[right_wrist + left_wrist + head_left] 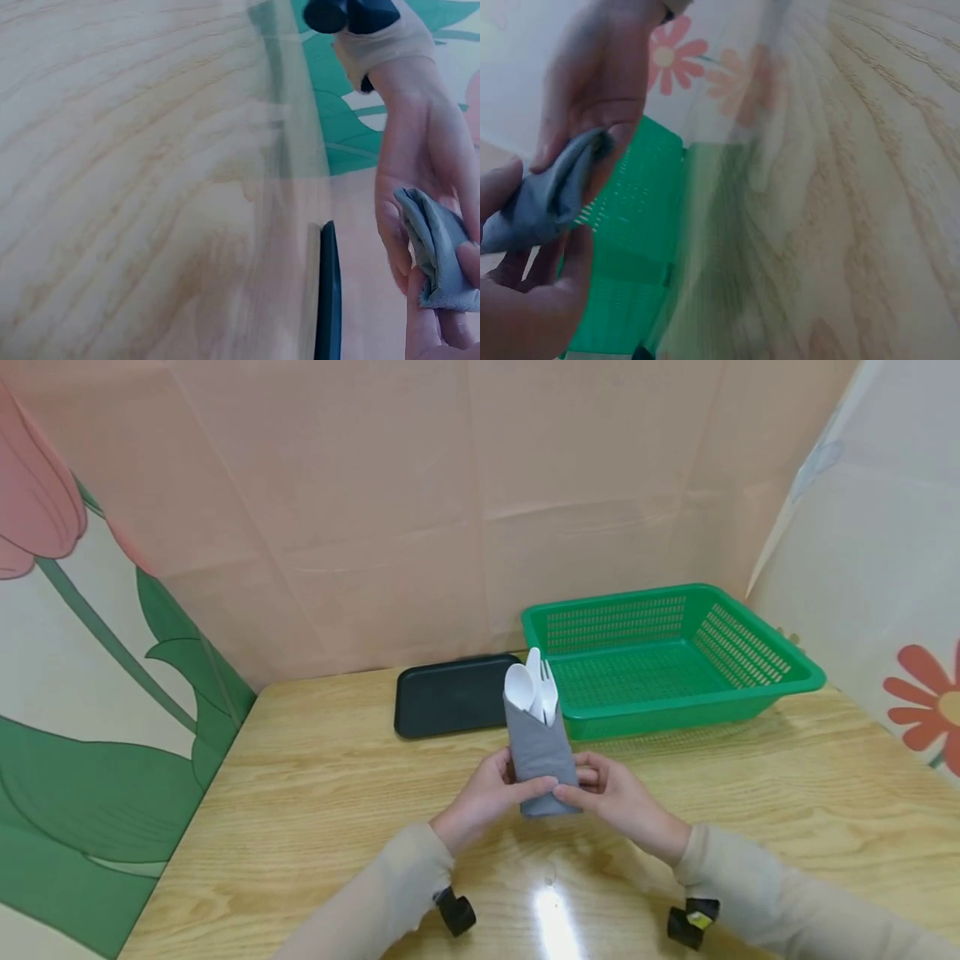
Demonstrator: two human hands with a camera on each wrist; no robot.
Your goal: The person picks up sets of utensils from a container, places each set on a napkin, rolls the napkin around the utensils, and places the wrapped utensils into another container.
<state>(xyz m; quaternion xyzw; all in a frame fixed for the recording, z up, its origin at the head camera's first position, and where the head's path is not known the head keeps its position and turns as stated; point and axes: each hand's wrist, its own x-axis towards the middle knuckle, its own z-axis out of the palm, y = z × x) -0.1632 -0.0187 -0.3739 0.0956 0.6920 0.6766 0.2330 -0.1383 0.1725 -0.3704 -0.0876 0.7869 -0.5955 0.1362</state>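
A folded grey cloth napkin (540, 752) stands upright between both hands above the table, forming a pocket. From its top stick out a white spoon (519, 687), a white fork (550, 695) and a white piece, likely a knife (533, 660), partly behind them. My left hand (487, 793) grips the napkin's left side, thumb across its front. On the other side, my right hand (622, 797) holds the lower right part, its thumb tip meeting the left thumb. Both wrist views show the napkin's folded bottom end (562, 187) (442, 255) between the fingers; the cutlery is hidden there.
Behind the hands, a black tray (450, 697) lies flat on the wooden table (322, 827). A green slotted plastic basket (697, 718) stands to its right, near the back wall. Patterned sheets (90, 793) flank the table.
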